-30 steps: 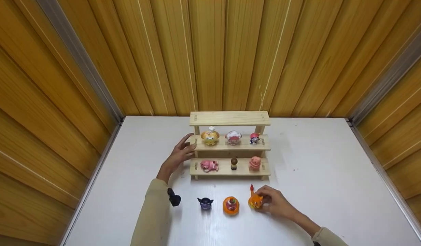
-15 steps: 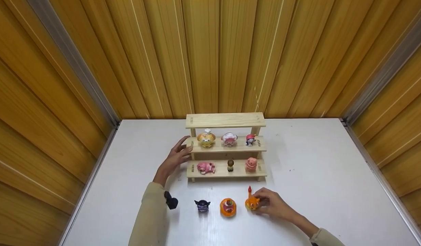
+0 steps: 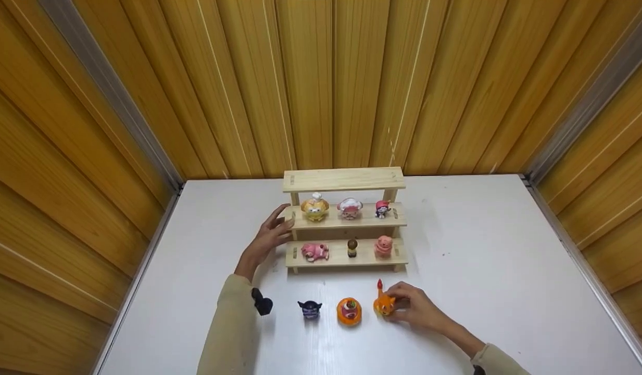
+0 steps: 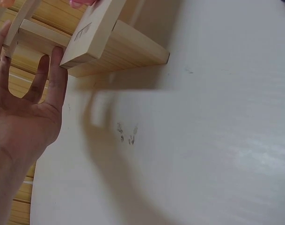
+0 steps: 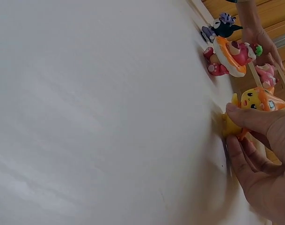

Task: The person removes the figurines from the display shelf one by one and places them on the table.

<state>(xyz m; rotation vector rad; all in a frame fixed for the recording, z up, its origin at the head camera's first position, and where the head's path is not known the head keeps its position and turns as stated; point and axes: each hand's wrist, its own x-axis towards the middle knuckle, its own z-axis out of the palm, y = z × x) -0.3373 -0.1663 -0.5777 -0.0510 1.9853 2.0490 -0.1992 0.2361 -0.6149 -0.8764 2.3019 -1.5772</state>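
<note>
**Only our viewpoint has moved: a slight shift since half a second ago**

We see both hands and all the figurines keeping their places. The right hand point(image 3: 418, 308) pinches the orange-hooded yellow figurine point(image 3: 384, 304) between thumb and fingers, its red-tipped tail raised. We find it at the right end of the front row, low at the white table point(image 3: 471, 250); we cannot tell whether its base bears weight. Next to it sits the pink bear in an orange ring point(image 3: 349, 311), then the black-and-purple horned figurine point(image 3: 310, 310).

The left hand point(image 3: 267, 238) has its fingers spread wide against the left end of the three-tier wooden stand point(image 3: 344, 179). On the middle tier we count the chef-hatted figurine point(image 3: 314, 209), white-capped pink figurine point(image 3: 350, 209) and red-capped figurine point(image 3: 382, 210); on the lowest, the lying pink figurine point(image 3: 315, 252), brown-haired figurine point(image 3: 352, 248) and upright pink figurine point(image 3: 384, 247).
</note>
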